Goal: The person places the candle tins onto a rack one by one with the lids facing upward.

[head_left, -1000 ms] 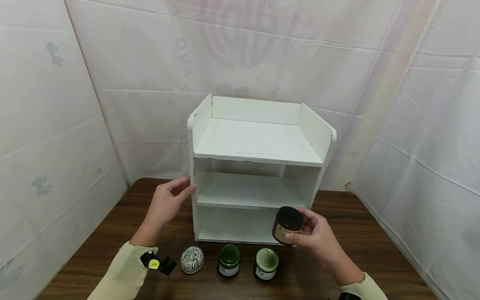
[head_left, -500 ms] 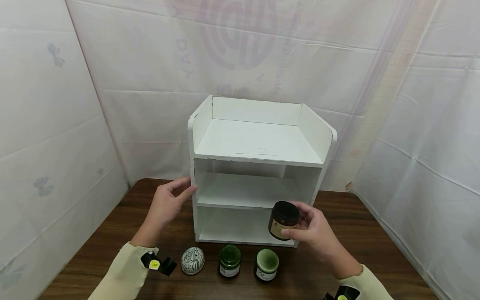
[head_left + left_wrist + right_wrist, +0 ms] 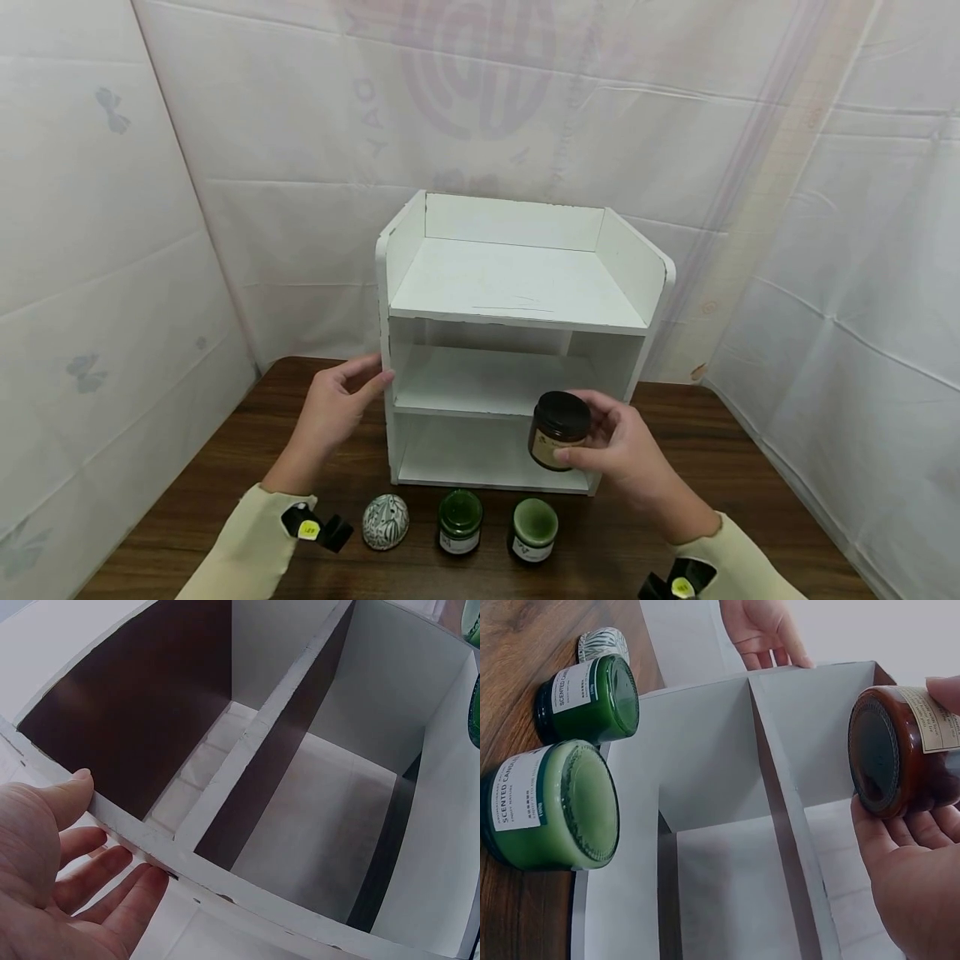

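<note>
My right hand [image 3: 626, 454] grips an amber glass candle jar [image 3: 558, 429] with a black lid and a cream label, thumb over the label. The jar is held upright in front of the white shelf unit [image 3: 517, 279], level with its middle board, apart from it; its base shows in the right wrist view [image 3: 874, 754]. At the unit's left side my left hand [image 3: 337, 404] holds the side panel. Its thumb lies on the front edge and its fingers touch the outer face, as the left wrist view shows of that hand [image 3: 52, 862].
Before the unit stand a dark green candle jar [image 3: 459, 521] and a light green candle jar [image 3: 533, 529], both labelled. A patterned rounded object [image 3: 386, 522] lies to their left. The wooden table [image 3: 247, 467] ends at white cloth walls [image 3: 300, 250].
My right hand has carried the amber candle jar up and to the left, towards the middle board. The left hand has stayed on the shelf unit's side.
</note>
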The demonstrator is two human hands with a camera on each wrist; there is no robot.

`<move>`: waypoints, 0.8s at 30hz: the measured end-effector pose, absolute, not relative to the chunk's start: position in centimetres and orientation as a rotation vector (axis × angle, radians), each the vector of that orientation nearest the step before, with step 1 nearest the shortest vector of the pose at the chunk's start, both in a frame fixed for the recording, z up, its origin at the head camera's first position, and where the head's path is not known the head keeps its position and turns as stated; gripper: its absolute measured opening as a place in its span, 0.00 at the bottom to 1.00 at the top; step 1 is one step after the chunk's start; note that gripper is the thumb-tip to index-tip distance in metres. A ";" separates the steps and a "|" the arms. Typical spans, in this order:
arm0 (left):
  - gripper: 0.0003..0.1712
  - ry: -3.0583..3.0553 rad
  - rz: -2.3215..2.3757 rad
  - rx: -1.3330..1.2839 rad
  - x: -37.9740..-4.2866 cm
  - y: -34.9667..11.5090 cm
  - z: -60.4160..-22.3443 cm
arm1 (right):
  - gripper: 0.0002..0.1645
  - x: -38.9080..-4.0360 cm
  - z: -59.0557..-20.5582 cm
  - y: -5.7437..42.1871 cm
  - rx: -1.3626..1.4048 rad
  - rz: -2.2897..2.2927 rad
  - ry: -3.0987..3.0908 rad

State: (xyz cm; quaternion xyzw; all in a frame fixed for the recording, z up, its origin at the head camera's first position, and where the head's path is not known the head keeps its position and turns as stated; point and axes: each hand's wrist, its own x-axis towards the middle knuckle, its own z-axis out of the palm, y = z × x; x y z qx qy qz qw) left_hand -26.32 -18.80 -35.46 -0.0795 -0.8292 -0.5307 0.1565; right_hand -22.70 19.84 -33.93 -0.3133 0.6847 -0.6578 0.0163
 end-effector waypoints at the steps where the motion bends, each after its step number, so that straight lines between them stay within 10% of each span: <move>1: 0.33 -2.376 -1.519 -0.226 -26.3 -18.8 -35.4 | 0.33 -22.7 -33.8 19.7 -0.974 -2.044 2.131; 24: 0.33 -2.380 -1.534 -0.253 -26.0 -18.8 -35.1 | 0.39 -23.0 -31.2 17.6 -0.969 -1.967 2.146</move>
